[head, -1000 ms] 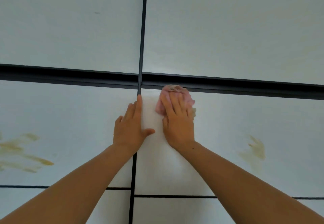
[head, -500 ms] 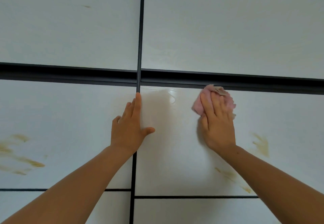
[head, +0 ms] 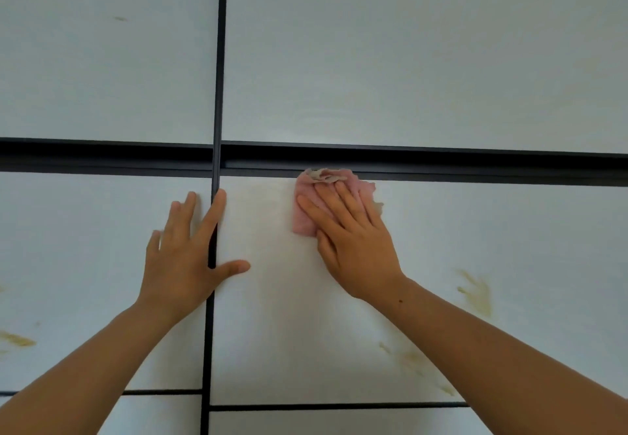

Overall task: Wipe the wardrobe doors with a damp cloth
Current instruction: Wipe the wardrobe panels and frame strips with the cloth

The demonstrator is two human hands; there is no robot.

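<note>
Fingers (head: 341,198) of the right hand (head: 360,251) lie straight, pressing the pink cloth (head: 304,222) flat against the right door (head: 278,332) just under the black rail (head: 475,166), roughly 2 o'clock from the left hand (head: 180,261), which is spread wide and flat across the centre seam (head: 209,349), holding nothing. Bit around the cloth looks clean, but yellow smears (head: 477,295) at 4, 5 and 8 o'clock from it look untouched, so I'd guess loads left.

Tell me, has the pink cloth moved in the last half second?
Yes. The pink cloth under the right hand has slid left, closer to the vertical black seam, staying just below the horizontal black rail.
</note>
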